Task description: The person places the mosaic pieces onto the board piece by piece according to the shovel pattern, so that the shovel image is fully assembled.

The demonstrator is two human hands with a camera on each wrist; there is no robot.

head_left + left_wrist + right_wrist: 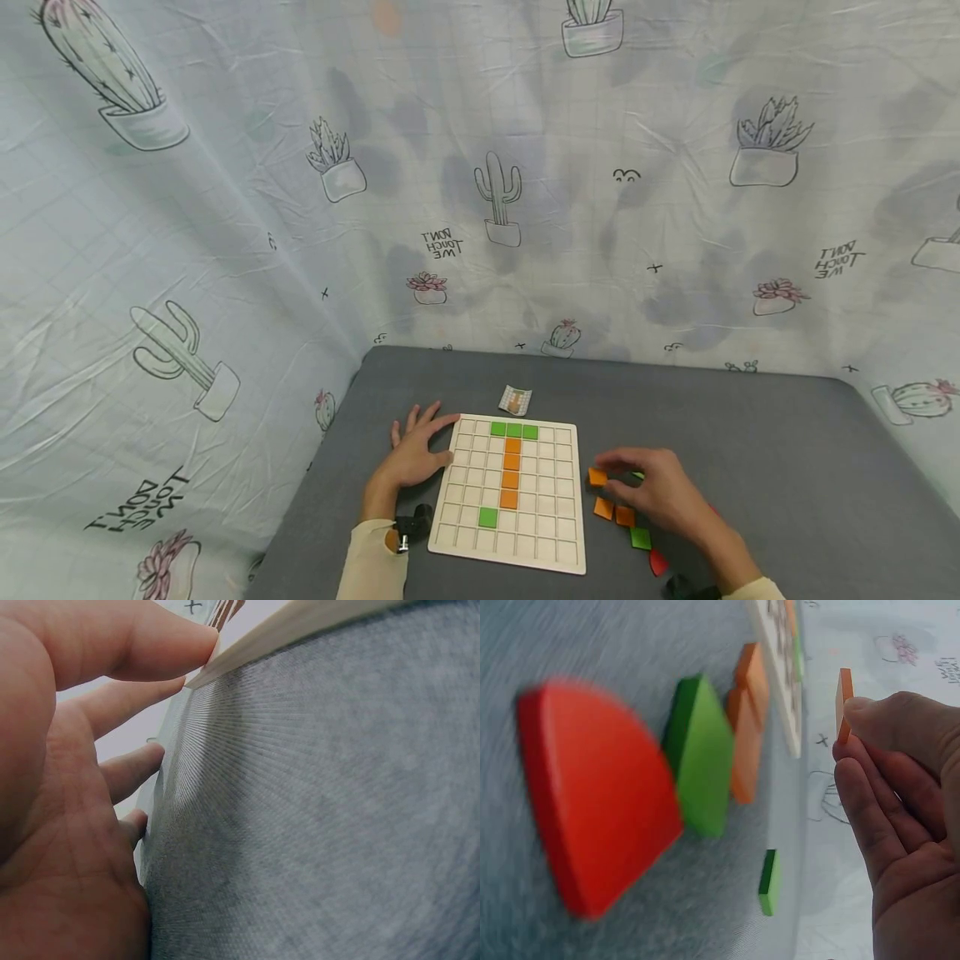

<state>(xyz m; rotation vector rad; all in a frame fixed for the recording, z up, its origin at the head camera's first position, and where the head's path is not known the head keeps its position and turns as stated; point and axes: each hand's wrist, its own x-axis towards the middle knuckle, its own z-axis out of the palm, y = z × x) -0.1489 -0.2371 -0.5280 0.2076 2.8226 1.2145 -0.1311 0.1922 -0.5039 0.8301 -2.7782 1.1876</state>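
Note:
A pale wooden grid board lies on the grey table. Three green tiles form a row near its far edge, with a column of several orange tiles below and one green tile lower left. My left hand, fingers extended, steadies the board's left edge; its thumb touches the rim. Between thumb and fingers, my right hand pinches an orange square tile, raised just right of the board. The palm side of that hand shows in the right wrist view.
Loose pieces lie right of the board: orange tiles, a green tile and a red quarter-circle piece. Another green piece is partly behind my right hand. A small patterned packet lies beyond the board. Cactus-print cloth hangs behind.

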